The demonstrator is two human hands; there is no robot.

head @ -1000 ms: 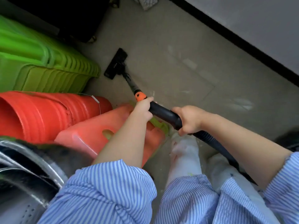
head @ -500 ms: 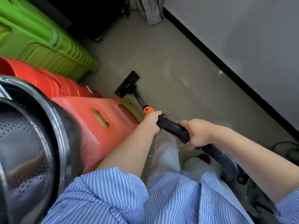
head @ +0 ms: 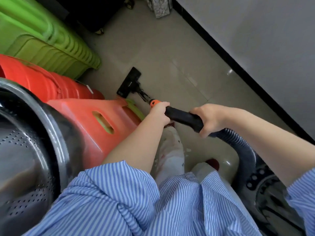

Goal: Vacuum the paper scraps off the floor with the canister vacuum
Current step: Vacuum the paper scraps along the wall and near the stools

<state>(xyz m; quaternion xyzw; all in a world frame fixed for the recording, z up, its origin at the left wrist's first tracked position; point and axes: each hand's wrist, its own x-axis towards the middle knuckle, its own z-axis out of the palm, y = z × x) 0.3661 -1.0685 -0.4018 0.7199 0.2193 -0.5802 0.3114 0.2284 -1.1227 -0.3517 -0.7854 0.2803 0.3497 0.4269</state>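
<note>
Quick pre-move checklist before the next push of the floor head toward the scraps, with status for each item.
1. Left hand grips the wand by the orange collar: ok.
2. Right hand grips the black handle: ok.
3. Floor head flat on the floor: ok.
4. Room on the left: not ok, orange bins sit close.
5. Hose free of kinks: cannot tell.
6. Scraps: one by the baseboard.

Blue-and-white striped shirt (head: 129, 201), short sleeves, white trousers (head: 170, 157)
</note>
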